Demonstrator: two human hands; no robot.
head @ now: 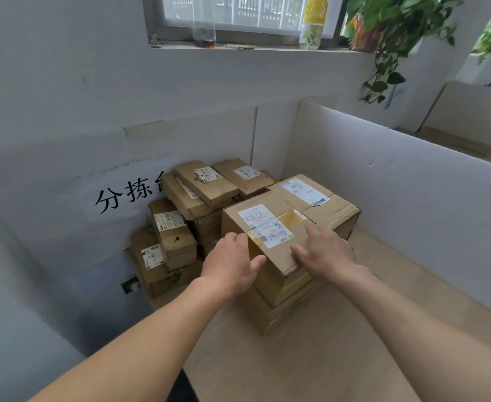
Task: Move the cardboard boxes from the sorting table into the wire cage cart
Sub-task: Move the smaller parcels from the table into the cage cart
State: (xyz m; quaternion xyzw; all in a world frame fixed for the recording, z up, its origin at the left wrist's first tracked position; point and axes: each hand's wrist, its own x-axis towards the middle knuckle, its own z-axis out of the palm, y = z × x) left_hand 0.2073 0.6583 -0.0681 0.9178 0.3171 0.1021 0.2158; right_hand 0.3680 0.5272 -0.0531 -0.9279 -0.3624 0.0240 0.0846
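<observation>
- The top box (293, 236), with a white label and brown tape, sits on a lower box (282, 311) near the middle of the sorting table (311, 367), turned so one corner points at the near edge.
- The left hand (232, 262) is at this box's left near corner. Its fingers bend round the left side with their tips hidden and its thumb lies by the near face, so I cannot tell whether it grips.
- The right hand (325, 253) lies flat on the box's top by the right near edge, fingers straight and spread, holding nothing.
- Bare table stretches from the stack to the near edge and along the right side.
- A large box (331, 207) touches the top box from behind, towards the far edge.
- A pile of smaller boxes (197, 195) fills the far left corner, just beside the stack's left side.
- A white divider panel (398, 184) stands along the table's right edge, and a wall panel with black characters (122, 192) stands on the left.
- On the window sill above are a yellow-capped bottle (313, 21) and a trailing plant (389, 24).
</observation>
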